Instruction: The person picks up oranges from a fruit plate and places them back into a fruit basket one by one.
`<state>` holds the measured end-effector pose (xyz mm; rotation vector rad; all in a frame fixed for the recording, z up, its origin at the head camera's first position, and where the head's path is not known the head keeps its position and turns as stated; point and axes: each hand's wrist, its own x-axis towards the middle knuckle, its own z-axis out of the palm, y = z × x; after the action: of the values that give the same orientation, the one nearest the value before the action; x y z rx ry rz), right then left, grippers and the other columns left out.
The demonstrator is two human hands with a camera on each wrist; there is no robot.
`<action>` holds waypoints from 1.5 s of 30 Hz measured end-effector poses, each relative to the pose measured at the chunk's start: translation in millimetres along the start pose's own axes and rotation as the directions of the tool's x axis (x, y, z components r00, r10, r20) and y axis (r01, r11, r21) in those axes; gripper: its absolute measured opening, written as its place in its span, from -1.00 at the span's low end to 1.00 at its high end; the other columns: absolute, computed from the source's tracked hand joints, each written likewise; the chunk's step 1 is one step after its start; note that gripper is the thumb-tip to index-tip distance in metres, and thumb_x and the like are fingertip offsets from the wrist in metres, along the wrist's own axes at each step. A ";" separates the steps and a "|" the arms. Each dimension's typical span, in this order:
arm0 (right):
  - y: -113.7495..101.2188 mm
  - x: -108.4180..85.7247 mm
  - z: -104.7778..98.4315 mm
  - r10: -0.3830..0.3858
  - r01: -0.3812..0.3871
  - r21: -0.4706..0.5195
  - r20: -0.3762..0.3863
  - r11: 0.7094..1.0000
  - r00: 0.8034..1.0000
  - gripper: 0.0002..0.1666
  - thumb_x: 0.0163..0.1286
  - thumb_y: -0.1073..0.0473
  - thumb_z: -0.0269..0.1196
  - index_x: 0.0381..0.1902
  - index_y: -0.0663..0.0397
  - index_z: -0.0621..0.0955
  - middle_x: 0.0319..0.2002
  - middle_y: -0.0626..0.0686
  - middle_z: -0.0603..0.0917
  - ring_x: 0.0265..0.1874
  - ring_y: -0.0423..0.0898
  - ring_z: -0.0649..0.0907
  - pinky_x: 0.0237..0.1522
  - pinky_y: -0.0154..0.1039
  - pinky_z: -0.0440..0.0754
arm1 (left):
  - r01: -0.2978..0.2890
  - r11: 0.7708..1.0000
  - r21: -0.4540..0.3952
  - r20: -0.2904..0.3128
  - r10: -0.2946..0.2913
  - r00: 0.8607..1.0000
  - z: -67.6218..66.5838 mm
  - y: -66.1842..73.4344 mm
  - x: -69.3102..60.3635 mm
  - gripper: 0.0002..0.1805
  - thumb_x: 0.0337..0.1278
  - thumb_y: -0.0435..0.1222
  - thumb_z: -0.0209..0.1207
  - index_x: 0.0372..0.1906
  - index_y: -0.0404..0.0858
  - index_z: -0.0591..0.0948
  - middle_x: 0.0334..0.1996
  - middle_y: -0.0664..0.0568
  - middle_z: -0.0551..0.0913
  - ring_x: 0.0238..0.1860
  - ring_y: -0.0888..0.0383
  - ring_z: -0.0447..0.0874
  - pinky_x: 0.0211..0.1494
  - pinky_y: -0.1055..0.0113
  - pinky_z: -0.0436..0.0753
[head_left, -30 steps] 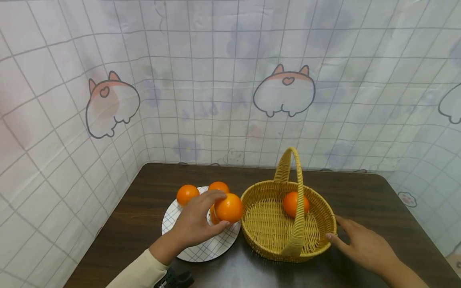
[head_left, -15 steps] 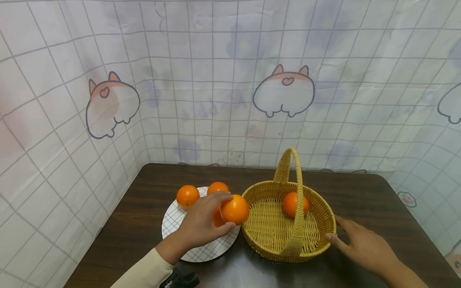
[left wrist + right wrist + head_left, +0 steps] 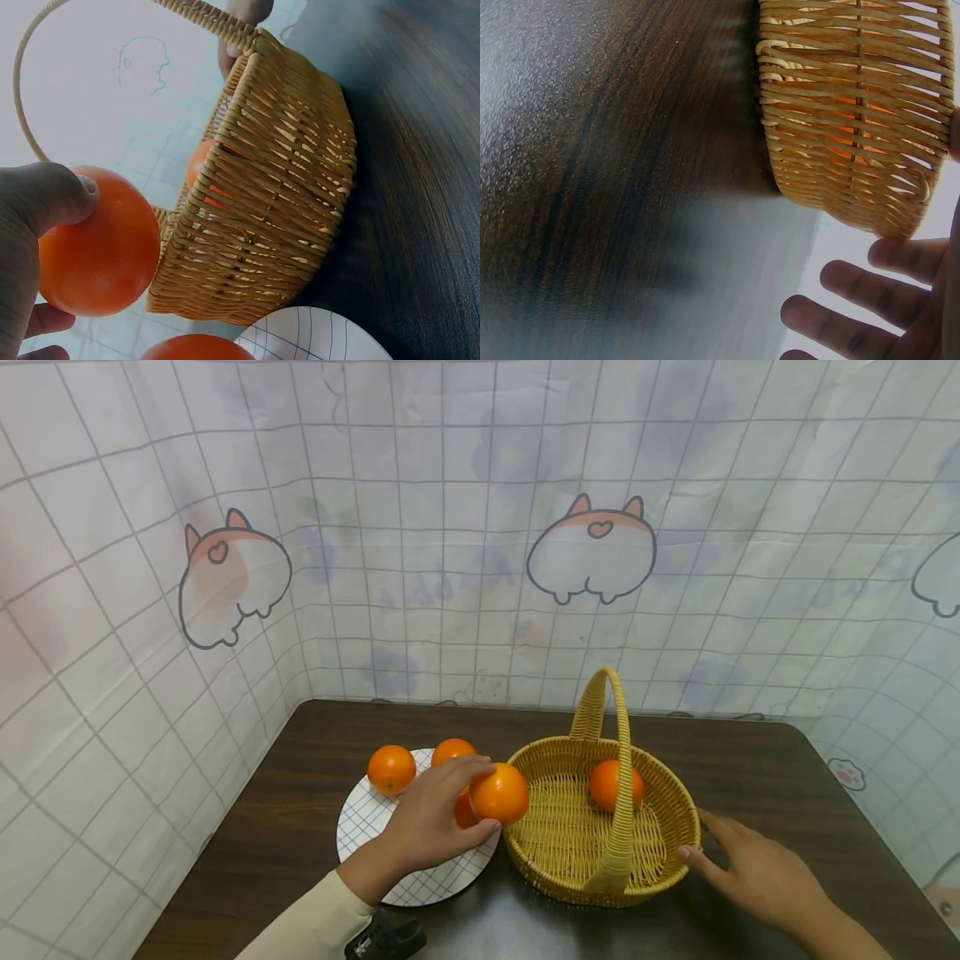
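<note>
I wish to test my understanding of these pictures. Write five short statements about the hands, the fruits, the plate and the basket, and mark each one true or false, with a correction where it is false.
1. The left hand grips an orange fruit. True.
2. The white plate is to the left of the basket. True.
3. Two fruits lie inside the basket. False: only one fruit lies in it.
4. The basket's handle is folded down. False: the handle stands up, arching over the basket.
5. The right hand is at the right side of the basket. True.
</note>
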<state>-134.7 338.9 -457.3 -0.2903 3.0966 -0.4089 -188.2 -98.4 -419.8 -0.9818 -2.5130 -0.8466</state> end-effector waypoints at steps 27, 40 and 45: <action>0.8 1.4 -0.4 0.018 -0.019 0.009 0.037 1.000 0.999 -0.05 0.49 -0.41 0.09 0.42 0.30 0.42 0.22 0.40 0.57 0.02 0.35 0.66 -0.20 0.36 0.64 | 0.054 0.999 -0.004 0.060 -0.054 0.997 7.7 2.1 3.4 -0.29 0.13 0.02 0.45 0.37 -0.07 0.52 0.38 0.09 0.51 0.35 0.09 0.48 0.32 0.02 0.53; -0.3 1.0 -0.5 0.022 -0.022 0.007 0.052 1.000 0.998 -0.04 0.50 -0.42 0.08 0.42 0.32 0.42 0.23 0.41 0.56 0.02 0.35 0.66 -0.20 0.35 0.65 | 0.124 0.992 -0.001 0.038 -0.124 0.992 1.6 -12.6 -14.3 -0.31 0.10 -0.01 0.49 0.33 -0.10 0.56 0.33 0.07 0.55 0.34 0.05 0.49 0.37 -0.01 0.48; 0.0 0.2 0.6 0.014 -0.014 0.010 0.029 1.000 0.999 -0.06 0.49 -0.40 0.09 0.41 0.30 0.44 0.22 0.39 0.57 0.03 0.35 0.66 -0.18 0.36 0.65 | 0.122 0.993 -0.003 0.023 -0.121 0.992 -4.6 -23.4 -21.8 -0.32 0.10 -0.04 0.50 0.32 -0.09 0.56 0.32 0.05 0.56 0.35 0.08 0.48 0.37 0.03 0.49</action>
<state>-134.8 338.8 -457.9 -0.2718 3.0659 -0.4161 -188.5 -126.2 -436.3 -0.8517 -2.6139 -0.8809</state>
